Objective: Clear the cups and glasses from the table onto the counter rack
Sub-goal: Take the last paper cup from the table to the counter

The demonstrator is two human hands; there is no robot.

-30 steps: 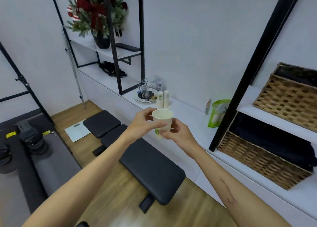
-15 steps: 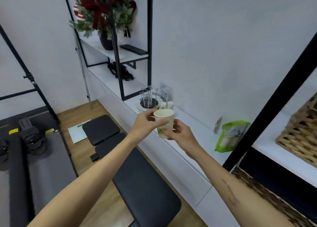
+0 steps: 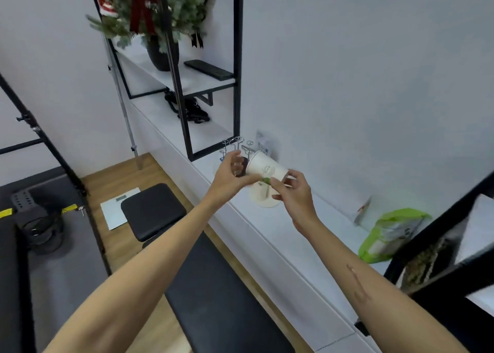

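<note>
Paper cup (image 3: 266, 169) held over counter (image 3: 270, 229), tipped on side, long axis slanting, mouth toward rack (image 3: 236, 149) just beyond. Left hand (image 3: 230, 175) pinches rim end, nearer rack; right hand (image 3: 292, 192) pinches base end.

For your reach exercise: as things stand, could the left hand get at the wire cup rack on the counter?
Probably yes. The left hand is right in front of the wire cup rack, nothing between them, though its fingers grip the tilted paper cup.

Cup (image 3: 266, 167) between both hands, before the rack (image 3: 235, 145) on the counter (image 3: 294, 235); bench (image 3: 213, 286) below.
</note>
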